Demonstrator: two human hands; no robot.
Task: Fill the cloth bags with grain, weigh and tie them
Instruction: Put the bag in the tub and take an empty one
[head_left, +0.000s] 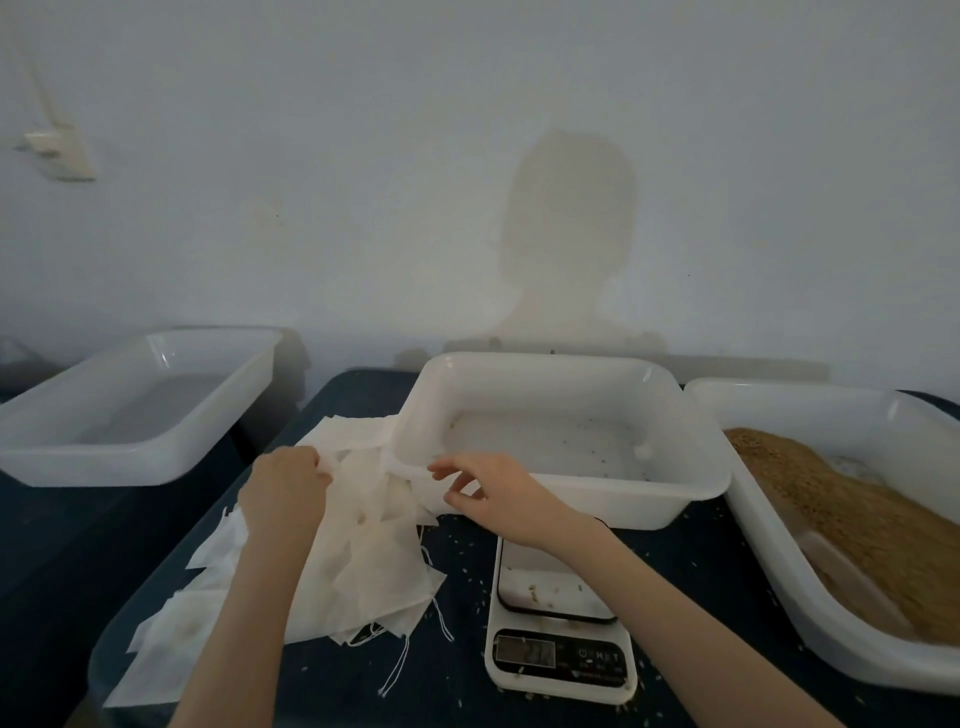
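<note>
Thin, limp cloth bags (358, 545): left hand (285, 493) apparently grips one edge, right hand (488, 493) pinches another; lift by the mouth

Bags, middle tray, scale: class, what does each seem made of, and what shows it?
Bags: thin white cloth, perhaps non-woven; matte, creased, limp. Middle tray: white plastic; glossy, translucent, moulded rim. Scale: probably white plastic body; smooth platform, material unclear.

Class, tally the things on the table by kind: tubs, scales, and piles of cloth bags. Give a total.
White plastic tubs: 3 (left tub, middle tub, grain tub)
Kitchen scale: 1
Pile of cloth bags: 1
Total: 5
</note>
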